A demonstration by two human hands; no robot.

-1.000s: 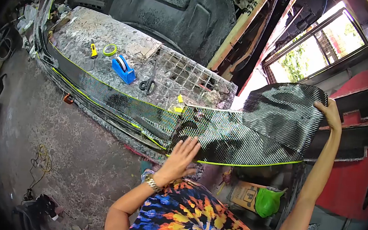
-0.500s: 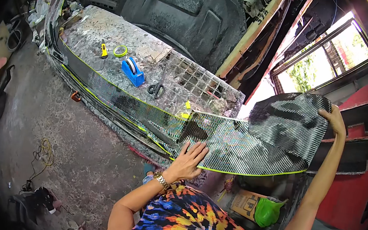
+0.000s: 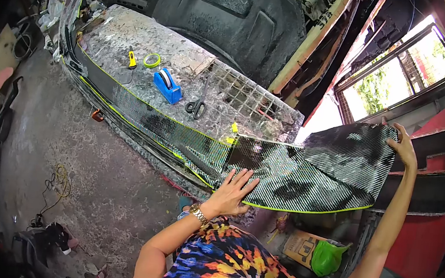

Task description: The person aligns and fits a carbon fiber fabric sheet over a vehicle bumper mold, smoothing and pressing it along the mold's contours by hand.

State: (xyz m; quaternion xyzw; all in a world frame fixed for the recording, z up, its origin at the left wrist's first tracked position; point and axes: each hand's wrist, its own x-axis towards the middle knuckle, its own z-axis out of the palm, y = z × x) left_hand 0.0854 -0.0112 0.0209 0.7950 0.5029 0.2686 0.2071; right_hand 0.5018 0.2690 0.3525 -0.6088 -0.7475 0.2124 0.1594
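Note:
A glossy black carbon fibre sheet point(image 3: 295, 174) with a diagonal weave lies over the right end of a long curved car trim part point(image 3: 149, 117). Yellow-green tape lines the lower edge. My left hand point(image 3: 232, 192) rests on the sheet's left portion, fingers spread and palm down, with a metal watch at the wrist. At the upper right corner, my right hand point(image 3: 404, 150) grips the sheet's edge, thumb on the near face and fingertips over the top. The sheet's right portion is raised and folds back toward the window. What lies beneath the sheet is hidden.
On the stained workbench point(image 3: 131, 29) are a yellow cutter knife point(image 3: 132, 60), a green tape roll point(image 3: 152, 60), a blue tape dispenser point(image 3: 168, 85) and black scissors point(image 3: 196, 107). A black car hood point(image 3: 223, 25) leans behind. A green bag point(image 3: 328, 257) and cardboard box point(image 3: 299, 247) sit below.
The sheet's raised upper right edge has come down slightly, and my right hand's fingers have shifted on the corner. My left hand stays flat on the sheet. The view has moved a little.

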